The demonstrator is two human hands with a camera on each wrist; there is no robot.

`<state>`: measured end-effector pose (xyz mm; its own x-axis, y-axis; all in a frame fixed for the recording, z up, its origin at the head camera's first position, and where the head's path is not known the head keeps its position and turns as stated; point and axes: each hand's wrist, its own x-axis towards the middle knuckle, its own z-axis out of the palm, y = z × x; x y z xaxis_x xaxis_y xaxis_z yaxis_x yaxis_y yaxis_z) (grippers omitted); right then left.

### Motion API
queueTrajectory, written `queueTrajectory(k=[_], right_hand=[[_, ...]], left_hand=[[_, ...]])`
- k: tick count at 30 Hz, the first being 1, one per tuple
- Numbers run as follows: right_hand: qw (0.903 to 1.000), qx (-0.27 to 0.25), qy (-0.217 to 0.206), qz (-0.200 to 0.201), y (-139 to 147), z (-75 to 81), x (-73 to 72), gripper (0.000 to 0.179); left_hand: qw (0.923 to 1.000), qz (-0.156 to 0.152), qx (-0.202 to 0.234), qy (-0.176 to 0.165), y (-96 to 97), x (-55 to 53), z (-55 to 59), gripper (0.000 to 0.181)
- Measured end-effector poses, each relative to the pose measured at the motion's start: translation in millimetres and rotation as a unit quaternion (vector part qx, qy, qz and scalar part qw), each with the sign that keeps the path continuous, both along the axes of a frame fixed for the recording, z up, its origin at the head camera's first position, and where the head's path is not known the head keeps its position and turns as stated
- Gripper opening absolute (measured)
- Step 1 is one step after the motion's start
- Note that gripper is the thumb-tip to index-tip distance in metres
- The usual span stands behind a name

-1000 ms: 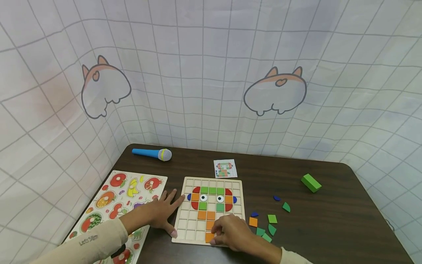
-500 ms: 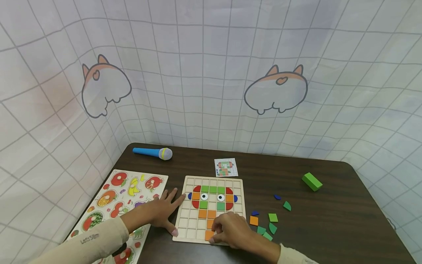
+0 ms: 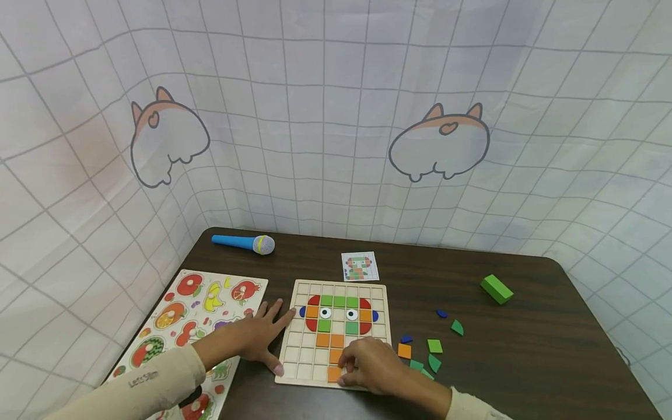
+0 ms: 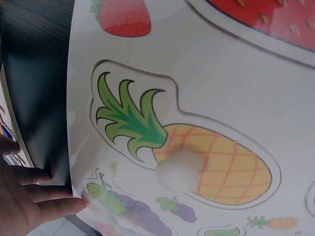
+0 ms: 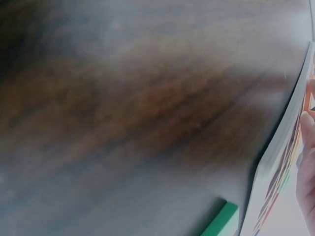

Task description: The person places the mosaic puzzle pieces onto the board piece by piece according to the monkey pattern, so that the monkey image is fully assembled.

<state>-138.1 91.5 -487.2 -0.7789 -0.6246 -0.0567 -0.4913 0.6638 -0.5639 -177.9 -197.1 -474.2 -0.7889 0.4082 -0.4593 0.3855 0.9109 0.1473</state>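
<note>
A wooden grid board (image 3: 306,354) lies on the table, with coloured tiles forming a face on it. My left hand (image 3: 257,337) spreads its fingers at the board's left edge, its thumb by the near-left corner; in the left wrist view, fingers (image 4: 37,199) reach beside the fruit puzzle board. My right hand (image 3: 374,366) is over the board's near-right part, fingers curled. Its thumb and index finger pinch at the right side of an orange square tile (image 3: 333,374) in the bottom row. The right wrist view catches only fingertips (image 5: 308,129) at its right edge.
A fruit puzzle board (image 3: 175,291) with knobs lies at left. Behind are a blue toy microphone (image 3: 241,244) and a pattern card (image 3: 360,266). To the right lie loose tiles, including an orange square (image 3: 404,350) and a green quarter (image 3: 457,328), and a green block (image 3: 496,289).
My right hand has shifted slightly right against the orange tile in the bottom row. My left hand has stayed at the board's edge. The view has tilted slightly.
</note>
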Motion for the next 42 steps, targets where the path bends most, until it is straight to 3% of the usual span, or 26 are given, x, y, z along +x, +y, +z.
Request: queueTrajectory(k=[8, 14, 18, 22, 30, 33, 37, 42], right_hand=[[0.9999, 0.008, -0.009, -0.005, 5.4, 0.6, -0.9, 0.020], [0.9990, -0.039, -0.017, 0.009, 12.9, 2.0, -3.0, 0.017], [0.9961, -0.077, -0.036, 0.026, 30.3, 2.8, -8.8, 0.015], [0.9954, -0.091, -0.020, 0.021, 59.1, 2.7, -16.8, 0.017], [0.9932, -0.098, 0.037, -0.051, 133.3, -5.1, -33.2, 0.014], [0.9913, -0.098, 0.040, -0.079, 159.4, -6.9, -38.5, 0.016], [0.9880, -0.075, 0.049, -0.126, 186.7, -8.8, -44.9, 0.017], [0.9806, -0.024, 0.091, -0.172, 206.5, -12.0, -49.6, 0.017]], left_hand=[[1.0000, 0.004, -0.003, -0.001, 0.9, -0.7, -0.4, 0.122], [1.0000, 0.006, -0.004, -0.005, 1.7, -1.0, 0.0, 0.122], [0.9999, 0.006, -0.007, -0.009, 2.1, -1.1, -0.2, 0.122], [0.9999, 0.006, -0.007, -0.011, 2.5, -0.7, 0.9, 0.121], [0.9998, 0.010, -0.003, -0.017, 2.1, -0.2, 2.2, 0.121], [0.9998, 0.011, -0.004, -0.019, 1.5, -1.0, -0.1, 0.121], [0.9999, 0.007, -0.006, -0.013, 0.3, -2.4, -2.5, 0.122], [1.0000, 0.001, 0.001, -0.007, -1.0, -2.5, -4.0, 0.122]])
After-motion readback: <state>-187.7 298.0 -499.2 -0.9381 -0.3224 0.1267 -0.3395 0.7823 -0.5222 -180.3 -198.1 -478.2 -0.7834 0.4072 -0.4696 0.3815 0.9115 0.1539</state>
